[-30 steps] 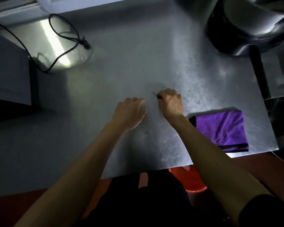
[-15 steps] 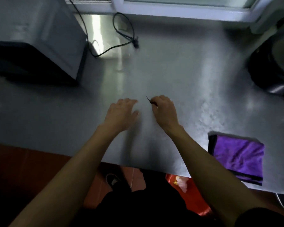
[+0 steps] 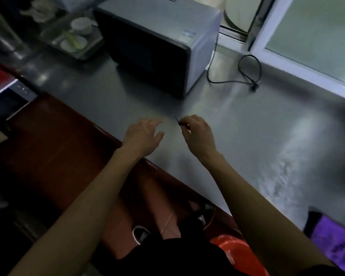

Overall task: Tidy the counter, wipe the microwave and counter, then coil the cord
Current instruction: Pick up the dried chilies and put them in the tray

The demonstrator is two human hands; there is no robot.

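Cord [image 3: 249,71] lies looped far ahead-right of right hand [image 3: 197,134], which pinches a thin dark tie [image 3: 176,119]; left hand [image 3: 142,134] open, farther away.

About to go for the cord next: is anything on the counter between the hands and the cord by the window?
Nothing visible does. The counter is bare steel from the right hand, which pinches a thin dark sliver, to the cord. The microwave stands left of that line; the purple cloth lies nearer the person.
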